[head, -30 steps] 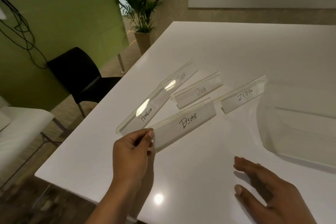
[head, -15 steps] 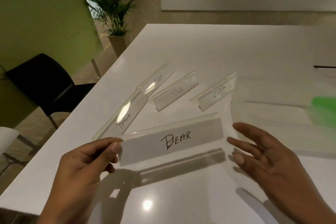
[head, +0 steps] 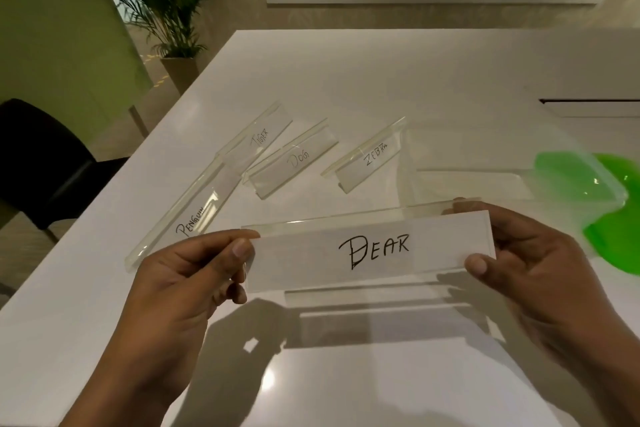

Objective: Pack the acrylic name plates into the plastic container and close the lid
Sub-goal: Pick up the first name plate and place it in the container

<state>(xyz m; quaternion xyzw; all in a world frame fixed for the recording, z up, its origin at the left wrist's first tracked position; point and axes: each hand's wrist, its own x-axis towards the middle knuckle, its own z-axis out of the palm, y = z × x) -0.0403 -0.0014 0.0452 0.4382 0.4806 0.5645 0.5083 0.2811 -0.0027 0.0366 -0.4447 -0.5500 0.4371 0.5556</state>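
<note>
A person holds a long clear acrylic name plate with a white paper insert lettered "BEAR" (head: pixel 370 251) above a glossy white table (head: pixel 381 80). The left hand (head: pixel 187 274) pinches its left end, thumb on the front face and fingers curled behind. The right hand (head: pixel 519 260) pinches the right end the same way. Four more plates lie flat beyond (PENGUIN (head: pixel 194 215), TIGER (head: pixel 258 140), DOG (head: pixel 294 159), ZEBRA (head: pixel 370 156)). A clear plastic container (head: pixel 467 166) sits just behind the held plate, a translucent green lid (head: pixel 609 211) at its right.
</note>
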